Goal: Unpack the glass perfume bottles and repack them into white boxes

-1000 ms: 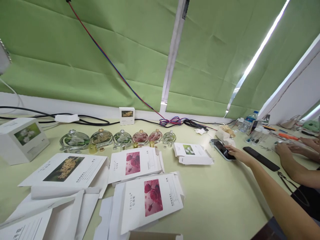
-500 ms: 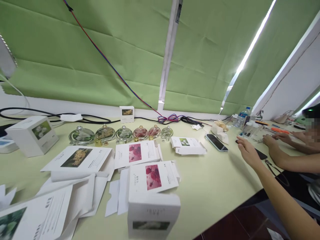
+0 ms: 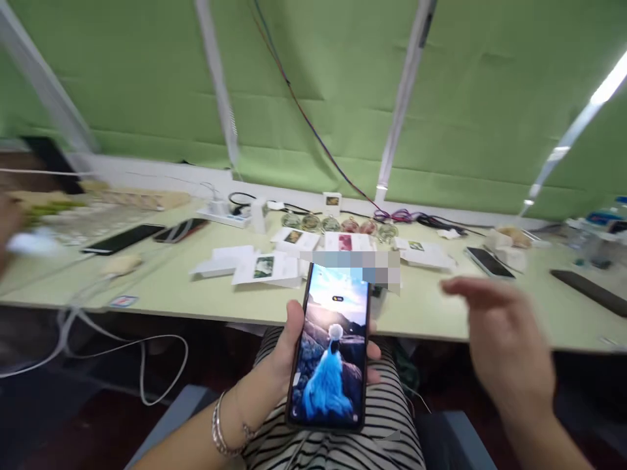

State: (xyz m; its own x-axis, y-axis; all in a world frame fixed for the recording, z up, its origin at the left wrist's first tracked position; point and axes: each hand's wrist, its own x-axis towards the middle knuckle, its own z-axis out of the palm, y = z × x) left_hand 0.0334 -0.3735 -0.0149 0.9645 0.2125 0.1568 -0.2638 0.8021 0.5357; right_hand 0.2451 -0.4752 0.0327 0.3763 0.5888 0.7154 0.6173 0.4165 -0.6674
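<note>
My left hand [image 3: 279,365] is closed around a lit smartphone [image 3: 333,365], held upright above my lap. Its thumb lies along the left edge and fingertips show at the right edge. A blue-clad figure among rocks fills the screen. To the right of the phone, my right hand [image 3: 509,346] is raised, somewhat blurred. One finger of it stretches left and nothing shows in its grasp; the other fingers are partly hidden. Behind the phone lie white printed cartons [image 3: 267,269], one with a pink picture [image 3: 345,241].
Several round glass bottles [image 3: 330,224] line the back. A phone [image 3: 490,262] and a dark flat object [image 3: 590,290] lie right, two more phones [image 3: 122,239] left. White cables [image 3: 164,338] hang off the front edge. Another person's blurred hand [image 3: 7,222] is at far left.
The view has swung left and drawn back from the table. My left hand and the lit smartphone have come into view. My right hand is now off the tabletop, nearer to me.
</note>
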